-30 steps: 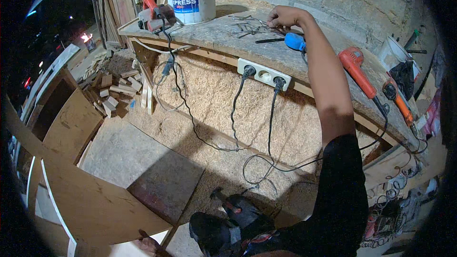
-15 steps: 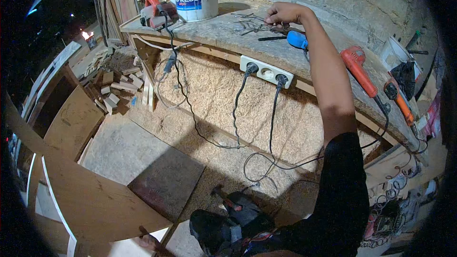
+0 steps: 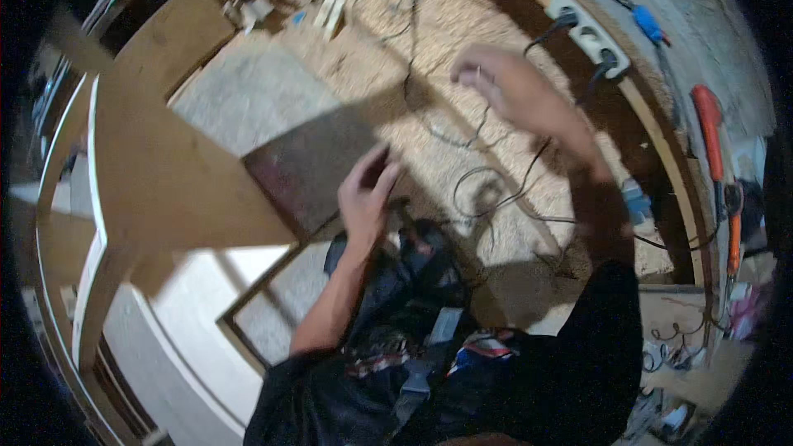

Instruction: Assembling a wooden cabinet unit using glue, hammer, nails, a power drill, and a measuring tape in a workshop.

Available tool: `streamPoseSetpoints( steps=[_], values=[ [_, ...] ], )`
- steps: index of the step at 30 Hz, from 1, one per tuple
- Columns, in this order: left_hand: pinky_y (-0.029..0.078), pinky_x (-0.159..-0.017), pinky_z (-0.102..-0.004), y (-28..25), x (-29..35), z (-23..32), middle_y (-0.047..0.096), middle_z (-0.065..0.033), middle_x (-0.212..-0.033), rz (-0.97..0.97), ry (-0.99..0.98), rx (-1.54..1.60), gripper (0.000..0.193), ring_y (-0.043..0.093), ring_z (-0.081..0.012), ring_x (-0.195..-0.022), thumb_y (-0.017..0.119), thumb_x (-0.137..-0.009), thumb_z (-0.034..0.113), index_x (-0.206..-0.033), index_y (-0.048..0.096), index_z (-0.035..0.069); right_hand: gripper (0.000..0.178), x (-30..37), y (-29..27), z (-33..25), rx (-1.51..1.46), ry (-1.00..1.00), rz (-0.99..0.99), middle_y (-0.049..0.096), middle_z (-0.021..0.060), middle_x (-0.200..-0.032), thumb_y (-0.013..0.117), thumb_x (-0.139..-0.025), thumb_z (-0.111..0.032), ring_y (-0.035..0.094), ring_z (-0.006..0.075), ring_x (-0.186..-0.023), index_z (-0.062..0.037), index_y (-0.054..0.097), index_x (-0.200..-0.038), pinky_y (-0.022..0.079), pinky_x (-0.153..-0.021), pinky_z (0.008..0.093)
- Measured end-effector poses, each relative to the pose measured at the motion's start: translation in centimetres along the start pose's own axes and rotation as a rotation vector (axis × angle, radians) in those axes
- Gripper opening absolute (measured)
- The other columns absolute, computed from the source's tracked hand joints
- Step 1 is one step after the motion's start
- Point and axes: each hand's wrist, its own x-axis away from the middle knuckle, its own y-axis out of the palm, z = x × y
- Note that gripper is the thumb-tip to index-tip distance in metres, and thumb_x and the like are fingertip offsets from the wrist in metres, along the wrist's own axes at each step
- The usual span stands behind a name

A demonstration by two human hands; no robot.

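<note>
1. One long space under the bench [image 3: 690, 45] held pale wood shavings [image 3: 467, 16], heaped behind a low wooden rail.
2. Two black plugs [image 3: 567, 18] sat in the outer sockets of the white power strip [image 3: 588, 33] along the bench's front edge.
3. At the person's lap was a black pouch-like shape [image 3: 429, 281]; its contents were too dark to tell.
4. The hammer [image 3: 420, 241] lay against that dark shape, just to the right of the left hand; whether they touched could not be told.
5. Of the two hands, the left hand [image 3: 364, 198] was raised, thumb and fingers spread apart with a visible gap between them, and nothing showed in its grasp.
6. The right hand [image 3: 505, 89] was held out above the shavings, fingers loosely curled. A thin pale sliver [image 3: 478, 74] showed at the fingers, but blur hid whether they were pinching it.
7. On the bench, a blue-handled tool [image 3: 648, 25] lay near the strip, and a red power tool [image 3: 709, 124] lay farther right.
</note>
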Motion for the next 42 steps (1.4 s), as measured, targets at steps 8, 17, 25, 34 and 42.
streamPoseSetpoints(
  steps=[8,17,25,34,42],
  values=[
    [0.053,-0.071,-0.0249,-2.6,6.4,0.1,0.072,-0.0098,-0.094,-0.003,-0.241,0.155,0.021,0.068,-0.0138,-0.084,0.07,-0.091,0.009,-0.107,0.069,-0.005,0.011,7.7,17.0,-6.2,-0.624,0.19,-0.306,0.064,0.0133,-0.092,0.057,-0.095,-0.007,0.062,0.0245,-0.087,0.0018,0.06,-0.1,0.049,-0.081,0.037],
    [0.053,-0.079,-0.0263,-11.7,20.7,-4.5,0.072,-0.0071,-0.095,0.225,-0.387,-0.177,0.02,0.066,-0.0131,-0.086,0.07,-0.092,0.012,-0.106,0.069,-0.003,0.022,13.3,32.5,-8.8,-0.943,0.283,-0.805,0.071,0.0125,-0.098,0.056,-0.097,-0.015,0.067,0.0244,-0.096,0.0028,0.066,-0.107,0.051,-0.087,0.0371],
    [0.061,-0.072,-0.0338,-17.5,28.5,-2.0,0.069,-0.0166,-0.097,0.649,-0.243,0.152,0.03,0.071,-0.0244,-0.086,0.061,-0.097,0.009,-0.121,0.055,-0.007,0.043,16.7,45.4,-4.3,0.117,0.555,-0.75,0.063,0.0258,-0.125,0.061,-0.089,-0.03,0.061,0.0397,-0.116,0.0025,0.068,-0.117,0.05,-0.098,0.0442],
    [0.054,-0.067,-0.0276,-23.2,28.5,0.1,0.071,-0.0107,-0.101,0.775,-0.235,-0.196,0.029,0.071,-0.02,-0.084,0.07,-0.093,0.015,-0.115,0.066,-0.003,0.039,13.8,53.4,8.0,0.289,0.438,-0.862,0.065,0.0205,-0.124,0.058,-0.087,-0.027,0.061,0.0345,-0.12,-0.0071,0.069,-0.119,0.049,-0.099,0.0427],
    [0.058,-0.07,-0.0309,-29.0,21.1,-12.4,0.071,-0.0165,-0.099,0.426,-0.363,-0.293,0.027,0.071,-0.0223,-0.082,0.066,-0.093,0.009,-0.114,0.064,-0.007,0.035,16.5,42.9,9.7,-0.645,0.602,-0.607,0.067,0.0077,-0.085,0.061,-0.095,-0.03,0.061,0.0191,-0.071,-0.0044,0.067,-0.118,0.05,-0.063,0.0347]
  ],
)
